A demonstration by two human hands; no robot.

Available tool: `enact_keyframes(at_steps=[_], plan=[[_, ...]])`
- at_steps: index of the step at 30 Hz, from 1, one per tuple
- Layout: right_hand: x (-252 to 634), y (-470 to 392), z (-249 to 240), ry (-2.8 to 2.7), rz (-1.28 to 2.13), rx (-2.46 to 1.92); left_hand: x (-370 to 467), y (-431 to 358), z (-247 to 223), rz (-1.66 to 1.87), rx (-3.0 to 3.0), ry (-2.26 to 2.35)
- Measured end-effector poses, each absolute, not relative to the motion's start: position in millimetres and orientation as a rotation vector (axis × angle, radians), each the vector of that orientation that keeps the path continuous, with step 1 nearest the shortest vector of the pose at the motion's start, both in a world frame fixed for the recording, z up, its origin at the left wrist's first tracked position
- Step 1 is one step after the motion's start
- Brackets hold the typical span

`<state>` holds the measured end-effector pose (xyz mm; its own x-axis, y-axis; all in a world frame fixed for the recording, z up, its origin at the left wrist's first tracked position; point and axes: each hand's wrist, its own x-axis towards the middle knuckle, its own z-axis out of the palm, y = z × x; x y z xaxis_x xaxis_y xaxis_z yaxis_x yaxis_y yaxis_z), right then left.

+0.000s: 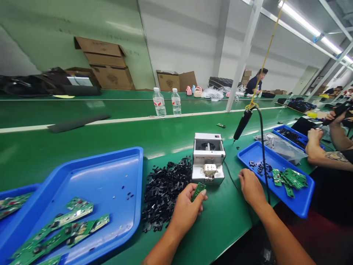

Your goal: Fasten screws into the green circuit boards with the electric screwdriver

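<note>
Between the thumb and fingers of my left hand (189,206) is a small green circuit board (199,191), held just in front of a silver screw feeder machine (209,158). My right hand (250,187) rests near the left edge of a blue tray (296,204) with green boards (295,178) and small dark parts; its fingers are curled together, and whatever they may hold is hidden. A black electric screwdriver (242,125) hangs from a yellow cord beyond my right hand. Left of the machine lies a heap of small black pieces (165,189).
A large blue tray (139,184) at the left holds long green boards (63,232). Two water bottles (159,103) stand behind the machine. The screwdriver's black cable (264,147) crosses the right tray. At the far right, another person's hands (316,138) work near a second tray.
</note>
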<state>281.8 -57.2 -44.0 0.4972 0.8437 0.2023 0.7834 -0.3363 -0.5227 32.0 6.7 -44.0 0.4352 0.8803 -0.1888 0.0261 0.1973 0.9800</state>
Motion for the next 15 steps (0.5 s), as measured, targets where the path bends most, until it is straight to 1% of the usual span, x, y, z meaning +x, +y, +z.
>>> enact_keyframes(at_steps=[1,3,7,9,11,15], plan=[[276.3,-63.5,-40.2,-1.299,0.160,-2.140,31.9,7.3,-43.5,0.757,1.225,0.950],[257.2,-75.6,-33.2,-1.214,0.349,-1.971,31.8,9.0,-42.3,0.785,1.218,0.952],[194.0,-83.0,-32.5,-0.769,1.156,-1.362,29.2,13.1,-38.1,0.856,1.213,0.968],[165.3,-77.6,-39.5,-0.536,1.377,-1.201,26.5,14.7,-36.5,0.881,1.202,0.979],[147.9,-70.9,-47.8,-0.360,1.453,-1.107,24.3,15.8,-35.8,0.890,1.195,0.987],[141.8,-64.3,-58.2,-0.202,1.410,-1.036,23.5,16.1,-35.9,0.890,1.194,0.984]])
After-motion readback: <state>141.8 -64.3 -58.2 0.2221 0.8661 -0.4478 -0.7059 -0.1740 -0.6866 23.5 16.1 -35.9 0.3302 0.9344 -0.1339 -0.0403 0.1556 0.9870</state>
